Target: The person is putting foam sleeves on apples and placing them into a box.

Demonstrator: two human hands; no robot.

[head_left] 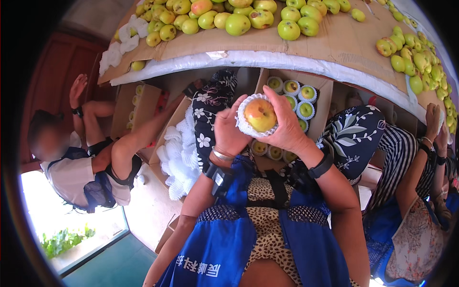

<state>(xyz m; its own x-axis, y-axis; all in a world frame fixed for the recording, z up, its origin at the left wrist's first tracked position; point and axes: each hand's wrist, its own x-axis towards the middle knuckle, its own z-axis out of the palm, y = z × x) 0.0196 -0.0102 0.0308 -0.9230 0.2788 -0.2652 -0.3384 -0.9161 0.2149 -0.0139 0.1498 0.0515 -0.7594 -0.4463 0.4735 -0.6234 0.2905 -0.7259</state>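
Observation:
Above my lap, a yellow-red apple (260,116) sits in a white foam net sleeve (242,123), its top exposed. My right hand (288,125) grips the sleeved apple from the right, thumb and fingers around it. My left hand (229,129) curls against the left side of the sleeve, some of its fingers hidden behind it and slightly blurred. Beneath my hands, between my knees, stands a cardboard box (320,83) with several green apples (306,109) in foam sleeves. To the left of it, another cardboard box (157,178) holds a pile of loose white foam sleeves (179,158).
A cardboard-covered table (333,46) spans the far side, bearing heaps of green apples (237,24) and more at right (419,61). A person (71,168) sits at left near another box of sleeved apples (123,107). Another person's hands (434,122) work at far right.

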